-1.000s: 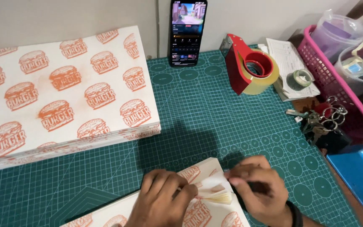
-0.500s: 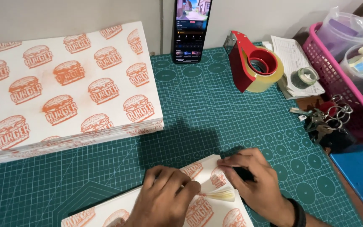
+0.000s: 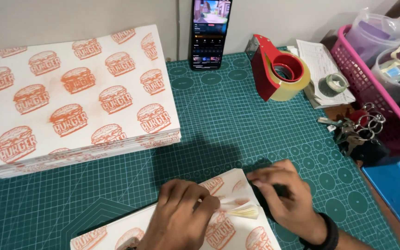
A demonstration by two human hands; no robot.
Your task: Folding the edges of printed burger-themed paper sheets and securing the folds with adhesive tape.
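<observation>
A green gridded cutting mat [image 3: 237,125] covers the counter; a plain pale wall [image 3: 70,21] rises at the far edge, evenly lit, with brown counter [image 3: 396,231] bare at right.
</observation>
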